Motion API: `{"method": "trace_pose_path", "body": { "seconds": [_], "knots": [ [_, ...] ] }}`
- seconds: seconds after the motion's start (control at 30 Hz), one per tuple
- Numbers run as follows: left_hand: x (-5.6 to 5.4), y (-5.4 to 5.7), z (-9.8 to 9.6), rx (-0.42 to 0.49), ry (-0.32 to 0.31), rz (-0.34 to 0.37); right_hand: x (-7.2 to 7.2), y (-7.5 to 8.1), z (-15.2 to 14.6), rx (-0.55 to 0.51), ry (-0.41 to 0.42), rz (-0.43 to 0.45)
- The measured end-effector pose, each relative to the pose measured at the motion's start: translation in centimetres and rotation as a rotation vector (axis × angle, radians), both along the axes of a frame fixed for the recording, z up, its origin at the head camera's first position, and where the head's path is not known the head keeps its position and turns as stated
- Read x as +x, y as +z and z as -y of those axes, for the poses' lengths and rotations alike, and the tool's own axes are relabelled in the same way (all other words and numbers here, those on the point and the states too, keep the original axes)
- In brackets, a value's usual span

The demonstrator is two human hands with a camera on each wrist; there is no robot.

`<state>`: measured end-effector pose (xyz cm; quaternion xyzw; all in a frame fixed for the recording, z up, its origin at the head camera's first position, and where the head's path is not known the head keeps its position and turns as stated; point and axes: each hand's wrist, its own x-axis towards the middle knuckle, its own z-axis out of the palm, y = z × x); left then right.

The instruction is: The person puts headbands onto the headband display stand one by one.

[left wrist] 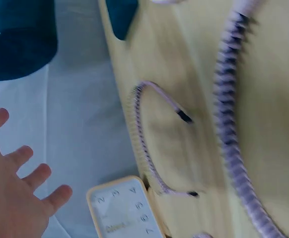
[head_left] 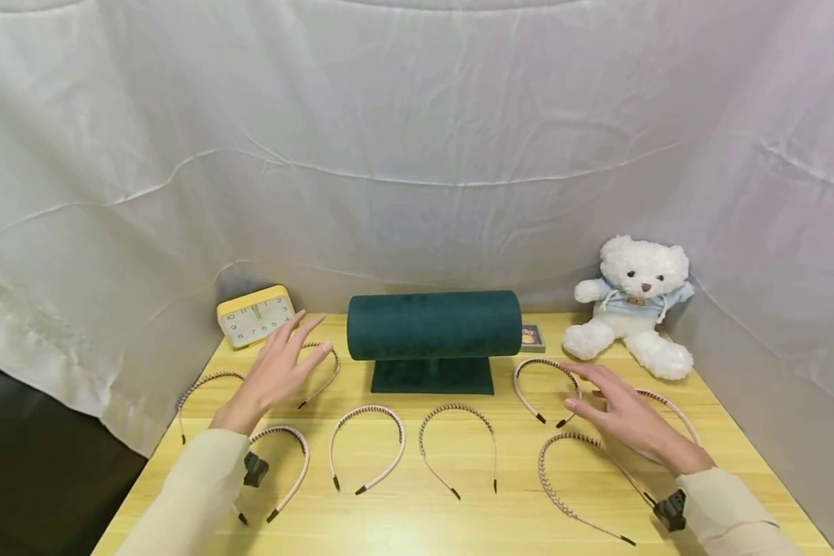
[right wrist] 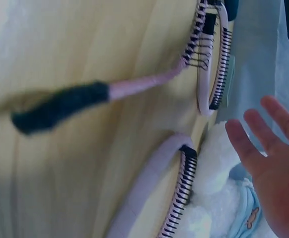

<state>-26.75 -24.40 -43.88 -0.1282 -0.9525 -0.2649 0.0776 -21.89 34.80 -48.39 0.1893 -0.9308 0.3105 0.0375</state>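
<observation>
My left hand (head_left: 274, 380) hovers over the table's left side, fingers spread and holding nothing. Beneath its fingers lies a thin braided headband (head_left: 337, 367); a thicker pink headband (head_left: 306, 459) sits below the wrist. On the other side, my right hand (head_left: 625, 417) is held with extended fingers and an empty palm, its fingertips overlapping a pink headband (head_left: 520, 390) in the head view; contact cannot be told. A braided headband (head_left: 544, 467) lies below that hand. Between the hands stands a dark green velvet cylinder display stand (head_left: 434, 326).
Two more headbands, one pink (head_left: 400, 432) and one braided (head_left: 423, 440), lie in front of the stand. A yellow clock (head_left: 255, 316) leans at back left. A white teddy bear (head_left: 635, 309) sits at back right, and a small box (head_left: 532, 337) lies behind the stand. Grey curtain surrounds the table.
</observation>
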Motion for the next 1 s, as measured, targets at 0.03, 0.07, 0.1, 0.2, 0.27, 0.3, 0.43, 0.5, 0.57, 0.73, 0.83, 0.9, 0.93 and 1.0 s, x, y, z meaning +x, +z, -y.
{"method": "trace_pose_path", "body": {
  "seconds": [0.03,0.07,0.1,0.2,0.27,0.3,0.43,0.5,0.57,0.73,0.83,0.9,0.93,1.0],
  "knots": [
    [-0.2,0.3,-0.3,0.017,-0.009,0.001,0.0,-0.1,0.1,-0.012,0.011,-0.002],
    [-0.5,0.5,-0.6,0.030,-0.018,0.000,0.0,-0.1,0.2,-0.020,0.020,-0.001],
    [-0.7,0.7,-0.9,0.044,-0.025,-0.002,0.1,-0.2,0.2,-0.028,0.035,0.001],
    [-1.4,1.3,-1.6,0.092,-0.047,0.000,0.2,-0.3,0.3,-0.061,0.065,0.025],
    [-1.9,1.6,-1.9,0.124,-0.056,0.001,0.4,-0.5,0.2,-0.090,0.087,0.047],
    [-2.1,1.7,-2.1,0.143,-0.063,0.005,0.4,-0.6,0.2,-0.108,0.100,0.057],
    [-2.7,2.1,-2.5,0.216,-0.101,0.037,0.7,-1.4,0.0,-0.176,0.157,0.099],
    [-2.9,2.3,-2.7,0.253,-0.126,0.053,0.8,-1.8,-0.1,-0.199,0.189,0.119],
    [-3.1,2.4,-2.8,0.290,-0.152,0.064,0.8,-2.1,-0.1,-0.205,0.220,0.136],
    [-3.7,2.7,-3.4,0.386,-0.217,0.077,0.9,-2.5,-0.1,-0.203,0.293,0.130],
    [-3.9,2.6,-3.7,0.431,-0.243,0.084,1.0,-2.6,-0.2,-0.198,0.326,0.114],
    [-4.0,2.5,-3.9,0.449,-0.255,0.094,0.9,-2.8,-0.2,-0.200,0.343,0.111],
    [-4.1,2.5,-3.9,0.457,-0.257,0.101,0.9,-2.9,-0.2,-0.203,0.350,0.112],
    [-4.1,2.4,-4.1,0.474,-0.259,0.117,0.8,-3.1,-0.2,-0.210,0.362,0.120]
  ]
}}
